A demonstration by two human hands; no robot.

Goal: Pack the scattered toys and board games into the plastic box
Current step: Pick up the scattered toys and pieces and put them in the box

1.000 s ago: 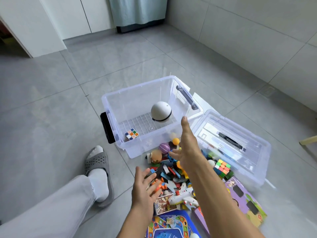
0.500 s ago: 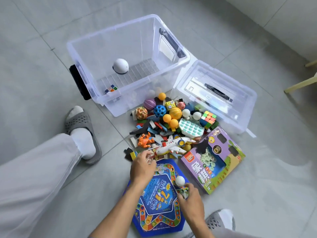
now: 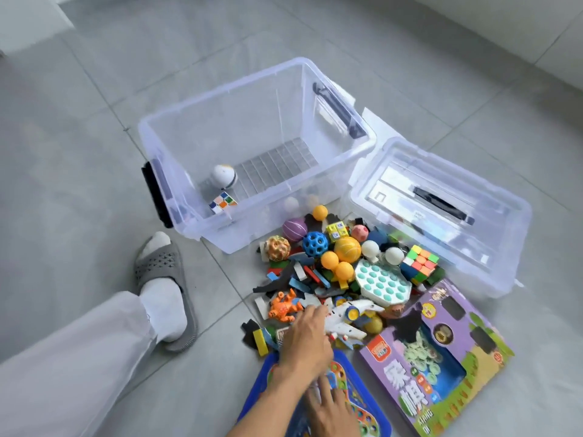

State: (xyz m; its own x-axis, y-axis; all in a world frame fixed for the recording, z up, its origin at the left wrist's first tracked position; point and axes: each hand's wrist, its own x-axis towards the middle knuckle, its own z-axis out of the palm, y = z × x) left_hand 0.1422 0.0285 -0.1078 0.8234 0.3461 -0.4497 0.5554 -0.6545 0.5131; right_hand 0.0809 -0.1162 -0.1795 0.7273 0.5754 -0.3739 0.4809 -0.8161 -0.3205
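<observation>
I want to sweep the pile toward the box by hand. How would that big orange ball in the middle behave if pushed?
The orange ball is round and smooth, so it would likely roll away. It probably knocks the smaller orange balls loose too. It looks hollow and light.

Two puzzle cubes, one (image 3: 223, 201) inside the clear box (image 3: 176, 124), one (image 3: 420, 264) at three o'clock of the pile, and two board games (image 3: 372, 414) (image 3: 441, 361).

grey tiled floor (image 3: 94, 89), daylit; perhaps white cabinet (image 3: 28, 20) top-left.
</observation>
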